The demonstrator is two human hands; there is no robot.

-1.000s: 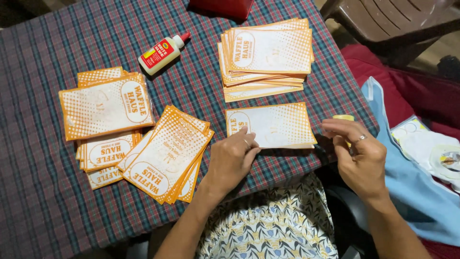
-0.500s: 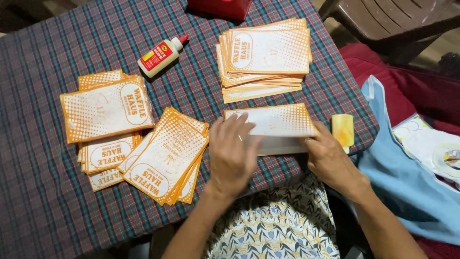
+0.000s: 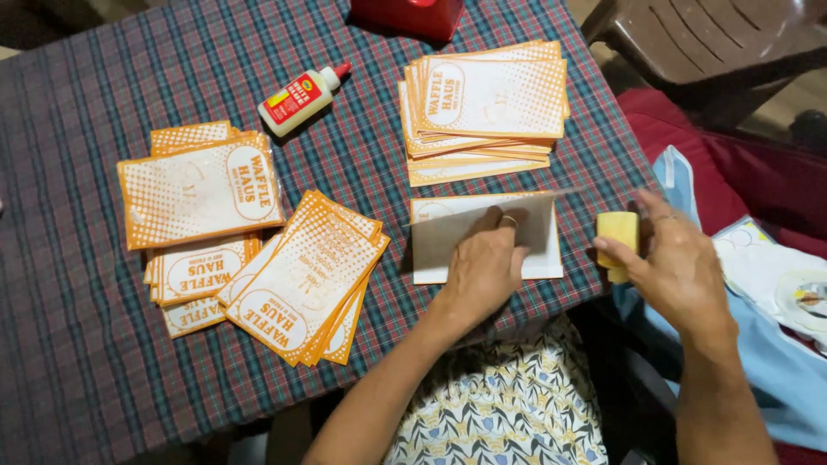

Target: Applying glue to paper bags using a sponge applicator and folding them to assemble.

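White paper bag (image 3: 482, 237) under left hand (image 3: 484, 267), flap half-folded.

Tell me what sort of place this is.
Probably a home worktable for hand-making paper bags: a checked tablecloth, stacks of orange printed paper bags, a glue bottle, and a brown plastic chair alongside.

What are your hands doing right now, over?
Left hand pressing folded paper sheet flat. Right hand holding yellow block at table edge. Nothing blocking.
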